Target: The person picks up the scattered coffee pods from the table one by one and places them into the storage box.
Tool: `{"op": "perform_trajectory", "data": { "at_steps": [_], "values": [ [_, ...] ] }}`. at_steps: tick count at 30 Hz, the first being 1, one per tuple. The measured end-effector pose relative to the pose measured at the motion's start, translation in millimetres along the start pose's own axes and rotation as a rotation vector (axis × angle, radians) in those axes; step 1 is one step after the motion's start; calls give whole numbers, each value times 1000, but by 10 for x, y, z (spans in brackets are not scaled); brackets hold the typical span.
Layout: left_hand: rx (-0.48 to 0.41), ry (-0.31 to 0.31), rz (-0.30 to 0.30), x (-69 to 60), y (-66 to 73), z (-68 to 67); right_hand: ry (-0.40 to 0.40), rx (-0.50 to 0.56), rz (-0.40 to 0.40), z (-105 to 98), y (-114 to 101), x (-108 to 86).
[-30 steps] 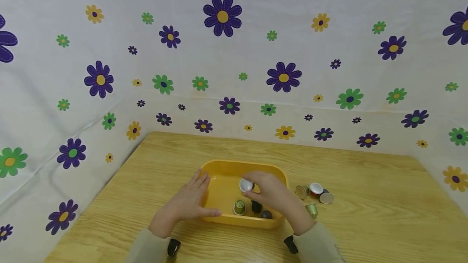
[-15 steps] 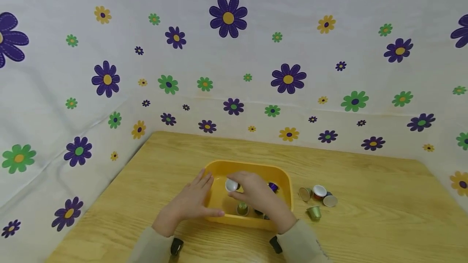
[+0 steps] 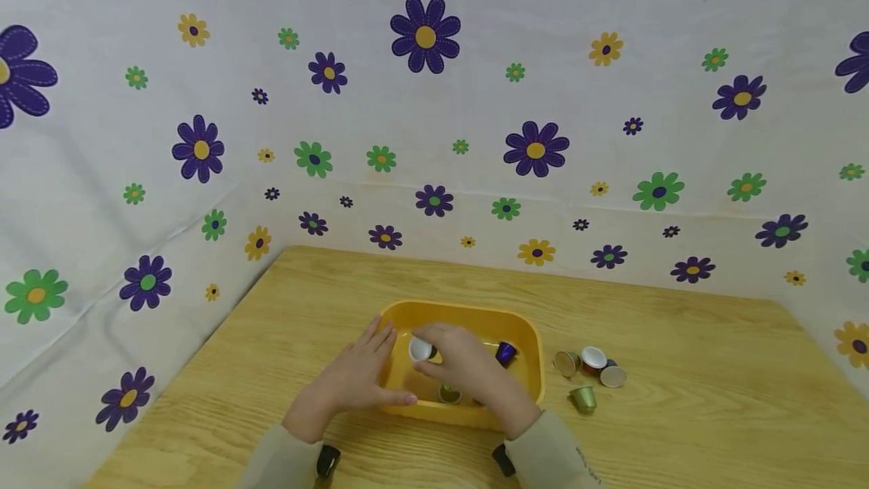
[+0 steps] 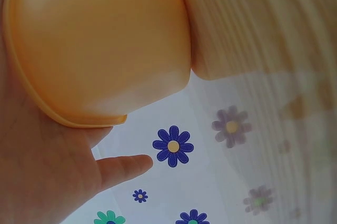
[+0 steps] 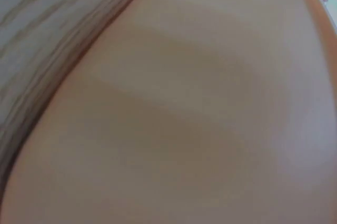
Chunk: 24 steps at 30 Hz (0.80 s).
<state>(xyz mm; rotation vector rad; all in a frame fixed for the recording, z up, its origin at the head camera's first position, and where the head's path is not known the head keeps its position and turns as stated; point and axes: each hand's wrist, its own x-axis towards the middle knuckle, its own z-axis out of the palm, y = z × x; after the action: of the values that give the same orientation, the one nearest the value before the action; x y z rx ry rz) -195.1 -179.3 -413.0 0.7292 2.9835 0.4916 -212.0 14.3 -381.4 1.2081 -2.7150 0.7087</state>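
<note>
A yellow plastic tray (image 3: 475, 312) stands on the table with coffee capsules in it. My left hand (image 3: 356, 372) lies along the tray's left end, fingers spread, touching the rim; the left wrist view shows that hand against the outer wall (image 4: 105, 45). Over the left half of the tray, my right hand (image 3: 462, 361) pinches a coffee capsule (image 3: 420, 349) between thumb and fingers, its white round face turned to the left. Below that hand sits a green capsule (image 3: 449, 395), partly covered. A purple capsule (image 3: 505, 354) lies toward the tray's right end.
Right of the tray is a cluster of capsules: a tan-faced one (image 3: 566, 363), a white-faced one (image 3: 594, 358) and a pale-faced one (image 3: 612, 376). A green capsule (image 3: 583, 398) lies in front of them. A flower-patterned sheet (image 3: 468, 96) hangs behind the wooden table (image 3: 692, 368).
My right hand has moved left across the tray with the capsule in its grip, uncovering the purple capsule. My left hand has kept its place at the rim.
</note>
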Motion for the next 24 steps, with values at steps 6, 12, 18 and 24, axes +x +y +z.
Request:
{"op": "perform_trajectory", "data": {
  "at_steps": [6, 12, 18, 24],
  "values": [
    [5, -7, -14, 13, -9, 18, -4, -3, -7, 15, -1, -14],
    [10, -15, -24, 17, -13, 22, -8, 2, -2, 22, 5, -12],
    [19, -12, -15, 17, -8, 22, -6, 6, -18, 39, 20, -7],
    [17, -5, -12, 13, -4, 19, -7, 1, -25, 42, 11, -11]
  ]
}}
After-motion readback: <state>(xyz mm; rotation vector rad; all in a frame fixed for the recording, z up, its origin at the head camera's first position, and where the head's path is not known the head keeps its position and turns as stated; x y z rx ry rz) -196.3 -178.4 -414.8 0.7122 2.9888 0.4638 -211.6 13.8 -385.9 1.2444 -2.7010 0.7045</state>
